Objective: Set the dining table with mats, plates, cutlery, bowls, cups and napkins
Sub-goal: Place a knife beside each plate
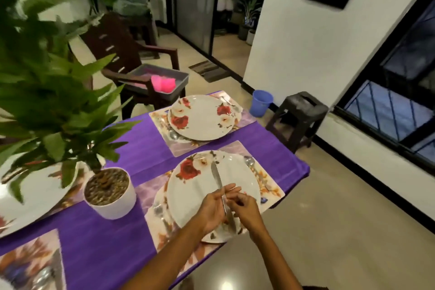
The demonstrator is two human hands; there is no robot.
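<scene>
Both my hands meet over a white rose-patterned plate that lies on a floral mat near the table's front edge. My left hand grips a metal table knife, blade pointing away over the plate. My right hand pinches the same knife lower down, where more cutlery handles may lie. A spoon rests on the mat right of this plate. Farther back, a second rose plate sits on its own mat, with a spoon at its left.
A potted plant in a white pot stands left of the near plate on the purple tablecloth. Another plate and mat lie at the left. Beyond the table stand a chair holding a grey tray, a blue bucket and a dark stool.
</scene>
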